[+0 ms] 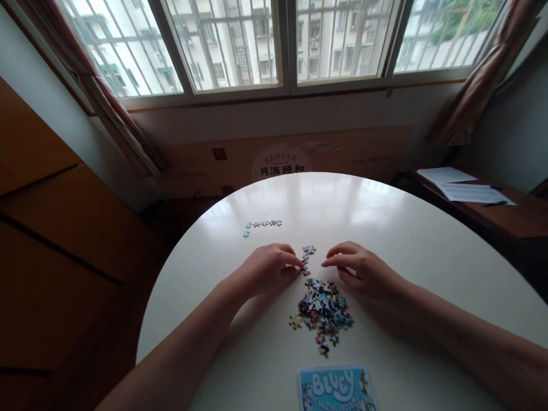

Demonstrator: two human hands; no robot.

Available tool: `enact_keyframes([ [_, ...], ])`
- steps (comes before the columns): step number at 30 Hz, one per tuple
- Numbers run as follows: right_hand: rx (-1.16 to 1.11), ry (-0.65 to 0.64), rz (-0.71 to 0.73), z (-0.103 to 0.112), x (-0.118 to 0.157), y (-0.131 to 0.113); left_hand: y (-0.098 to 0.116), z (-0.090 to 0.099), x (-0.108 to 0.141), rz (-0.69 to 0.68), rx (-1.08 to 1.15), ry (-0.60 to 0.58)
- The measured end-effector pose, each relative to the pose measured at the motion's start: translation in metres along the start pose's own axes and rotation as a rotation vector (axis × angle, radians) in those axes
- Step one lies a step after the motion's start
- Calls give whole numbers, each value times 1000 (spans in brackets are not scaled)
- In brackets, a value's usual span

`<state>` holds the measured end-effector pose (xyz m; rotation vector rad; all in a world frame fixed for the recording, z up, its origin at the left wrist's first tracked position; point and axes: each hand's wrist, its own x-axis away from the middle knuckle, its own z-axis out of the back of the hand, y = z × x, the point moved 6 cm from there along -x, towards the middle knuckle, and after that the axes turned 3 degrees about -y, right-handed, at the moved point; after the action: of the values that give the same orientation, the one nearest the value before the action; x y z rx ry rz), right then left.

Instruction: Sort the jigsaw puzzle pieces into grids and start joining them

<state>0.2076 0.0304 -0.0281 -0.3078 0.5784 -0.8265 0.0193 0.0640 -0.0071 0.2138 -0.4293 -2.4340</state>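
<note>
Jigsaw pieces joined in a short crooked strip (305,261) lie on the white table between my two hands. My left hand (272,267) rests at the strip's left side, its fingertips drawn together at the edge of a jigsaw piece there. To the right, my right hand (362,267) hovers close to the table with fingers apart and nothing in them, a small gap from the strip. Just nearer to me spreads a heap of loose jigsaw pieces (324,306) in mixed colours.
A row of pieces (264,223) lies farther back on the left of the round white table (441,295). At the front is a blue picture card (337,393) reading "Bluey". Papers (468,192) and a pen sit on a brown desk (529,218) at right.
</note>
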Motion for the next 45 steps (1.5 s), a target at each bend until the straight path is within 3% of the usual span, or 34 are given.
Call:
enact_keyframes([
  [7,171,-138,-133,-19,-6,12,-2,0,1,-45,22,12],
  [12,221,-207,-122,-28,-7,12,-7,4,4,-32,29,12],
  [19,195,-261,-99,-27,-8,8,-26,26,18,126,-33,8],
  [26,148,-160,-95,-22,-9,9,-16,18,14,131,-56,-34],
  [33,141,-199,-96,-28,-8,10,-13,17,14,106,-56,-47],
  [38,-26,-76,-179,-17,-9,18,-17,22,18,118,-45,-54],
  [45,-143,75,-189,-5,-5,22,-25,23,20,126,25,-75],
])
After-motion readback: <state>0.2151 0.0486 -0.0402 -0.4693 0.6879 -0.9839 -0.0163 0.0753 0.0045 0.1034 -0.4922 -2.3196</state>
